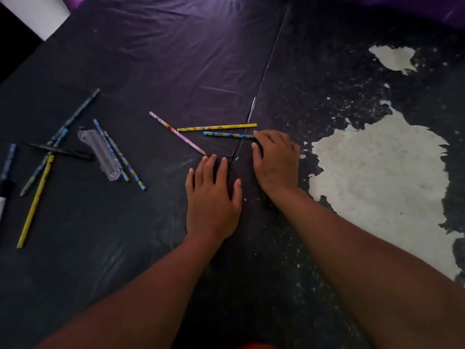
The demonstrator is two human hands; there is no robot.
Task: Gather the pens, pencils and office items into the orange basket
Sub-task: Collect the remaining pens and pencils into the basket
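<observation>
You've got three pencils near your hands: one pink pencil (pixel 176 132), one yellow pencil (pixel 217 127) and one blue pencil (pixel 227 134), at about twelve o'clock from your left hand (pixel 213 197). Over at nine o'clock, count one long yellow pencil (pixel 35 201), roughly five blue patterned pencils (pixel 75 114) crossing each other, one black pen (pixel 60 151) and one clear plastic case (pixel 100 153). At the far left edge sits one more blue item (pixel 8 158), too cropped to name. Two hands are in view, your right hand (pixel 275 159) included.
</observation>
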